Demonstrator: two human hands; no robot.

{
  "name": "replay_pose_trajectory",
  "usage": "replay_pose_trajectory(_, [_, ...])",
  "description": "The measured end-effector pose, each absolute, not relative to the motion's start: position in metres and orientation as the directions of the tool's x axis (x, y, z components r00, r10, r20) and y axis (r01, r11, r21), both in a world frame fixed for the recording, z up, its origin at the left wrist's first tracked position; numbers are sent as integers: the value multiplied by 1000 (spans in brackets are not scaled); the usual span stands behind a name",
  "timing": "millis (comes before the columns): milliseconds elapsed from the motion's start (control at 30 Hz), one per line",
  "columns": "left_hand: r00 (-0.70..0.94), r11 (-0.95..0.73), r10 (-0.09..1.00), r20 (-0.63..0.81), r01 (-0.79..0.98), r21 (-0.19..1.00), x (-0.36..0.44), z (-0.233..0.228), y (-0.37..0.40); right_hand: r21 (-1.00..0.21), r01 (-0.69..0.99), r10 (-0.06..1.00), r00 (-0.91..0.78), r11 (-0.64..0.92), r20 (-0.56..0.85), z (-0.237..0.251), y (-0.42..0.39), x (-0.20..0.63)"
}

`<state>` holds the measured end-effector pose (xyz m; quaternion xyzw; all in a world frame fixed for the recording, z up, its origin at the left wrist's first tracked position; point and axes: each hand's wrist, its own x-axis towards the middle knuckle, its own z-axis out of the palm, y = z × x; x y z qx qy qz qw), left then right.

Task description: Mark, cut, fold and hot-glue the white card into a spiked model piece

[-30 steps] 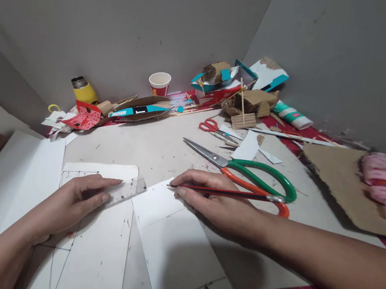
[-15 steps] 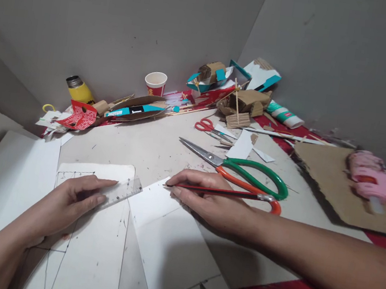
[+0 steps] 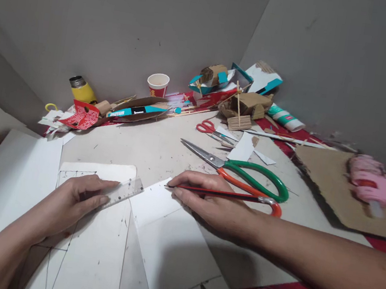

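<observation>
We are looking down at a scuffed pale worktable pushed into a corner of grey walls, with a litter of cardboard scraps along its far edge. Our left hand lies flat, fingers stretched out, pressing a clear plastic ruler onto a white card sheet with pencil lines at near left. Our right hand is closed around a red-and-black pencil, its tip touching the far edge of a second white card piece just right of the ruler. Just beyond that hand lie large scissors with green and orange handles, blades shut; small red scissors sit farther off. At the far wall stand a paper cup, whose inside we cannot see, and a yellow flask at far left. A pink glue gun rests on a brown cardboard sheet at right.
</observation>
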<state>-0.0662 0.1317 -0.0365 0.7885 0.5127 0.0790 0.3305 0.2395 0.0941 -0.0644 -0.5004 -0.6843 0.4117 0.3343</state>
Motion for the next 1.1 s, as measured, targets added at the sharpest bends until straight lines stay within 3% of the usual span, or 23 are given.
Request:
replay_pose_trajectory(167, [467, -260, 858, -214, 753, 604, -67, -38, 132, -909, 398, 962, -272, 126, 14, -63, 95, 237])
replay_pose_trajectory(500, [488, -282, 846, -214, 751, 598, -66, -42, 131, -967, 230, 960, -225, -114, -166, -32, 76, 223])
replay_pose_trajectory(600, [493, -305, 845, -208, 764, 569, -67, -44, 132, -972, 200, 947, -271, -121, -174, -37, 81, 211])
replay_pose_trajectory(767, [499, -324, 840, -211, 774, 544, -70, -49, 133, -975, 154, 959, -211, -158, -189, -64, 96, 192])
replay_pose_trajectory(1100, [496, -322, 840, -220, 783, 533, -70, -51, 134, -947, 316, 972, -234, 59, -17, -73, 98, 192])
